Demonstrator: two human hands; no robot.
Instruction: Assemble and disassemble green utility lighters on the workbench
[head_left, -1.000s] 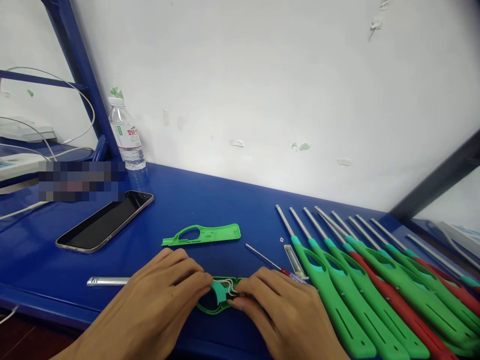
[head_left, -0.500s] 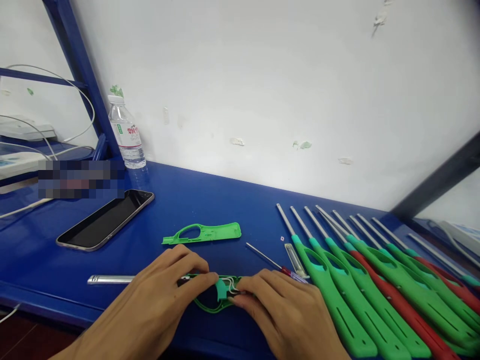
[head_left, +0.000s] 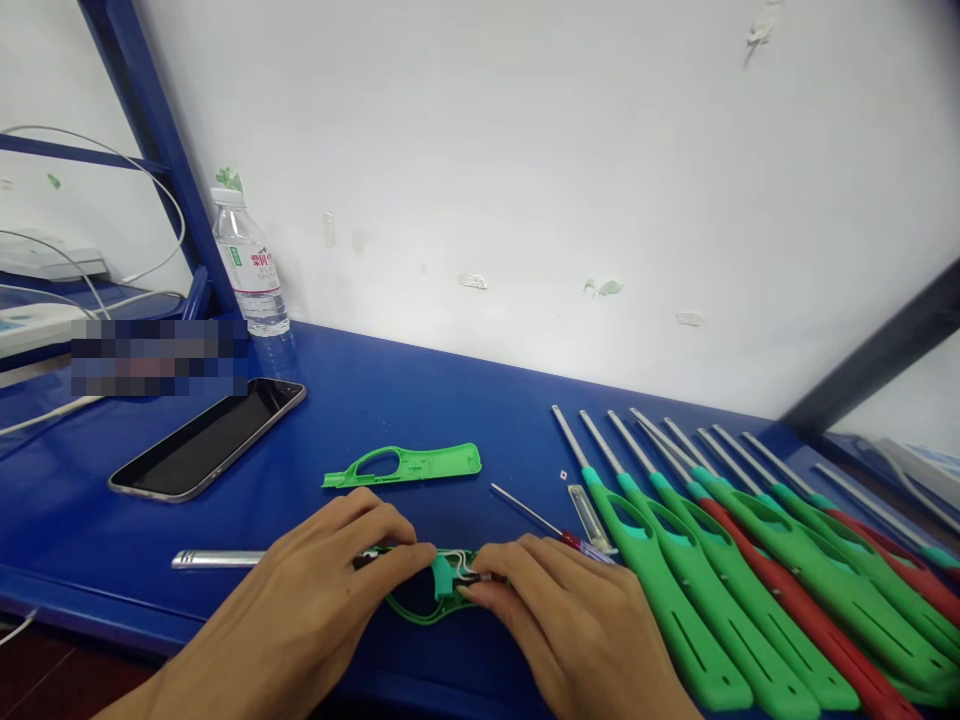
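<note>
An opened green lighter (head_left: 420, 612) lies at the table's front edge, its silver tube (head_left: 217, 560) pointing left. White wires and a teal trigger (head_left: 443, 577) show between the hands. My left hand (head_left: 337, 570) is closed on the lighter's middle, thumb and index finger by the trigger. My right hand (head_left: 559, 610) pinches the lighter's handle end and a dark part by the wires; its fingers cover most of that end. Beyond the hands lies a separate green half shell (head_left: 435, 463), inner side up.
A screwdriver (head_left: 536, 513) and a small clear part (head_left: 590, 517) lie right of centre. Several green and red lighters (head_left: 682, 590) fill the right side. A phone (head_left: 210, 440) and a water bottle (head_left: 251, 265) stand or lie at the left, before the white wall.
My right fingers have shifted slightly over the handle end by the wires. My left hand holds nearly the same place. The whole view has moved very slightly.
</note>
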